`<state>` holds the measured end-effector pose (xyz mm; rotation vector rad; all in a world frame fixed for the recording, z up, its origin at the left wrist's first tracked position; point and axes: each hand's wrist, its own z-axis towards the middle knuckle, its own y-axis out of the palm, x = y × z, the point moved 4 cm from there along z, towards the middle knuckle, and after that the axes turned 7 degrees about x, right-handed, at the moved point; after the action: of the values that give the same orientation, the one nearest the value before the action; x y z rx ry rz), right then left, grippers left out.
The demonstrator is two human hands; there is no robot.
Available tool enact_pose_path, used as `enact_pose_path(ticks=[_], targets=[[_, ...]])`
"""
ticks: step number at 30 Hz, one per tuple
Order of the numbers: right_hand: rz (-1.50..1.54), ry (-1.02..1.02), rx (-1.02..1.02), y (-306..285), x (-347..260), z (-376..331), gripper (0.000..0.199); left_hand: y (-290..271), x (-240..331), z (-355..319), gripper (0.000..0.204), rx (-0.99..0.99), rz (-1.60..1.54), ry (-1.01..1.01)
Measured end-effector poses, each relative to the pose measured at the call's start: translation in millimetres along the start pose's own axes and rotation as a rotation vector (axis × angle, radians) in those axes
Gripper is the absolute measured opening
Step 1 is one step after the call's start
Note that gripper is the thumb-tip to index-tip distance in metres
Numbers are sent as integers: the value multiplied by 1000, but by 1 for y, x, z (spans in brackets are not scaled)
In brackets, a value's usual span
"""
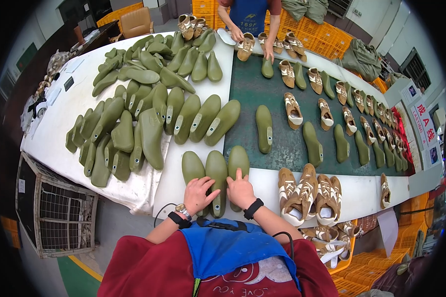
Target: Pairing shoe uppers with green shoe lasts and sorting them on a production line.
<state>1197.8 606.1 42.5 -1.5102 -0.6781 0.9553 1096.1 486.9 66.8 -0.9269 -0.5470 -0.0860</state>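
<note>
At the table's near edge (262,184): three olive shoe lasts (216,173), side by side, heels toward you. Your left hand (198,194) lies flat and unclenched on the middle and left ones; your right hand (241,190) rests on the right one, seemingly gripping nothing. Risk: heels appear to overhang, so a careless press could tip one off. Tan shoes (307,193) just right could be knocked.

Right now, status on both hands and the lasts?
Left hand and right hand flat on three green lasts at table edge. Nothing gripped. Tan shoes close right.
</note>
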Motion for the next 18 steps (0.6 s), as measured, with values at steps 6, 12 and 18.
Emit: enact_pose_path(ticks=[6, 12, 18], targets=[[163, 137, -156, -36, 17, -26, 71, 2, -2, 0, 36, -15, 4, -4], [186, 120, -108, -24, 30, -45, 73, -1, 1, 2, 35, -37, 2, -14], [259, 159, -72, -15, 26, -32, 70, -1, 1, 5, 34, -64, -11, -28]])
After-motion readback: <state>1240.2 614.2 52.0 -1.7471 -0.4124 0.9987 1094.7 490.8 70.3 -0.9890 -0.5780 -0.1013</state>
